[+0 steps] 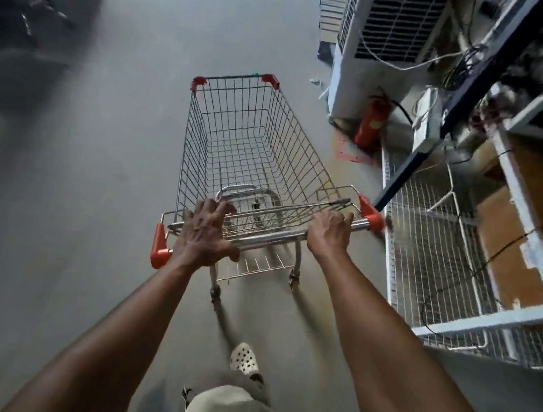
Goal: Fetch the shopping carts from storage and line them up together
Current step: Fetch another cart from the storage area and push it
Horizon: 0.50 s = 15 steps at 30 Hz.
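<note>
The shopping cart (250, 147) showed silver wire in a grid pattern, with orange-red corner caps (199, 83) and orange-red handle ends (158, 247) on a shiny chrome bar. The floor (98, 148) was plain grey. A red fire extinguisher (371, 122) stood by a white grilled unit (383, 30). The shelf frame (429, 254) was white mesh, beside brown cardboard (511, 265). The shoe (244, 358) was cream, dotted with holes.

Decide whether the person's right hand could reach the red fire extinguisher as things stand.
Probably not: the right hand grips the silver cart handle, and the red fire extinguisher stands well ahead, beyond the cart's basket.
</note>
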### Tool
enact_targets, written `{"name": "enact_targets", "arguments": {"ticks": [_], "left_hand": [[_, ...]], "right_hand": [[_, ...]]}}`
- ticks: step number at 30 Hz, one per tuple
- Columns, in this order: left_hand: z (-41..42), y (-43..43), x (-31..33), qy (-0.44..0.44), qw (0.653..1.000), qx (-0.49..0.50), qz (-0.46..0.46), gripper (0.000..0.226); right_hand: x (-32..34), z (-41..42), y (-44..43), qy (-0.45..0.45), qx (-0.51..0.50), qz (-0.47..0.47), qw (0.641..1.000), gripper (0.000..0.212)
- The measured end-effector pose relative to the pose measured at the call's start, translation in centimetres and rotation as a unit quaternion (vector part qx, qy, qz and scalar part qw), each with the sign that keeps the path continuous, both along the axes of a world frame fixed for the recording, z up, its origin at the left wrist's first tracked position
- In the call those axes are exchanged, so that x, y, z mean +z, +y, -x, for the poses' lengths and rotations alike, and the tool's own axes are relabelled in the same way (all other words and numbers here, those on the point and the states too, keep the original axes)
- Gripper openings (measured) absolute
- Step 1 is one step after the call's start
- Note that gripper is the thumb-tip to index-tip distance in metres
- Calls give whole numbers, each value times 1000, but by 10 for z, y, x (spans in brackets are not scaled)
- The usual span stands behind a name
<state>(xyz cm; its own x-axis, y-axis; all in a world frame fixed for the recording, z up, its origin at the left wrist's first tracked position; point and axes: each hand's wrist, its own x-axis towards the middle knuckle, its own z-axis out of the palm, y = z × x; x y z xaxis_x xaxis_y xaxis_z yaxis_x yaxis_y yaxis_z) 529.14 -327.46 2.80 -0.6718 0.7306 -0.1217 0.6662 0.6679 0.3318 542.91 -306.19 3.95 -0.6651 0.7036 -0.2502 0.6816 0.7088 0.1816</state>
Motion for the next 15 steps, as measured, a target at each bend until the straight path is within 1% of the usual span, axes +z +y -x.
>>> {"name": "enact_targets", "arguments": {"ticks": [3, 7, 10, 15], "left_hand": [[57, 38, 6, -40, 999, 21, -7, 98], [131, 88, 8, -96, 994, 48, -9, 99], [190, 128, 4, -114, 991, 63, -15, 97], [295, 200, 3, -114, 991, 64, -20, 96]], "right_hand": [[1, 60, 34, 1, -14, 6, 1000, 28], [-3, 135, 81, -16, -17, 1, 1000, 28], [-3, 193, 121, -12, -20, -2, 1000, 27], [-10, 303, 197, 0, -9, -12, 1000, 28]]}}
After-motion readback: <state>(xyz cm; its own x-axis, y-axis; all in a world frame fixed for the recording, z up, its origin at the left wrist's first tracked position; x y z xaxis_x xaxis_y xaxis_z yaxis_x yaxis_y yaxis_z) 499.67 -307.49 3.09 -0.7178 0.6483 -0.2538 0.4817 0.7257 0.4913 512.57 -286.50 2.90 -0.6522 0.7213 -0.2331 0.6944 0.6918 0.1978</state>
